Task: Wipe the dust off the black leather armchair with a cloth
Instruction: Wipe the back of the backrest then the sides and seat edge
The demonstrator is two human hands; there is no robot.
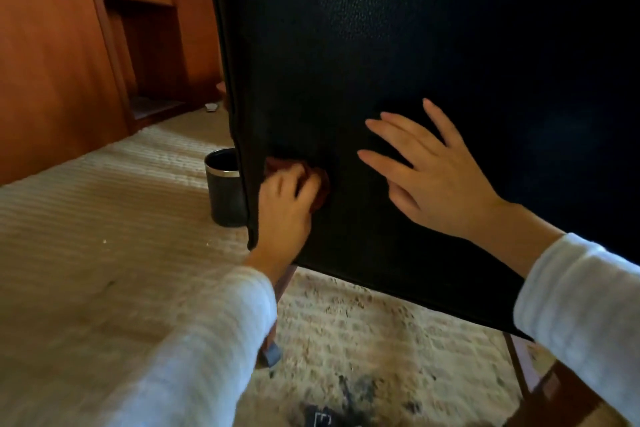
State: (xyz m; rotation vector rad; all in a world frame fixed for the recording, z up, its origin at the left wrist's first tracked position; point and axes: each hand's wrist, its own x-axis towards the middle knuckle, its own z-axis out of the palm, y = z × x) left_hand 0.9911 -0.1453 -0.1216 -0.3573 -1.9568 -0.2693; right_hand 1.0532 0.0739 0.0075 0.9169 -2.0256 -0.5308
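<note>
The black leather armchair [398,45] fills the upper right of the view, showing a large flat grained panel on wooden legs. My left hand [285,204] grips a reddish-brown cloth [320,184] and presses it against the panel near its lower left edge. Most of the cloth is hidden under the fingers. My right hand [426,170] lies flat on the leather to the right of the cloth, fingers spread and straight. Both arms wear light grey sleeves.
A black cylindrical bin [225,191] with a silver rim stands on the beige carpet [104,236] just left of the chair. Wooden cabinetry [69,45] lines the back left. A wooden chair leg [273,333] drops below my left wrist. A dark object [322,416] lies on the floor.
</note>
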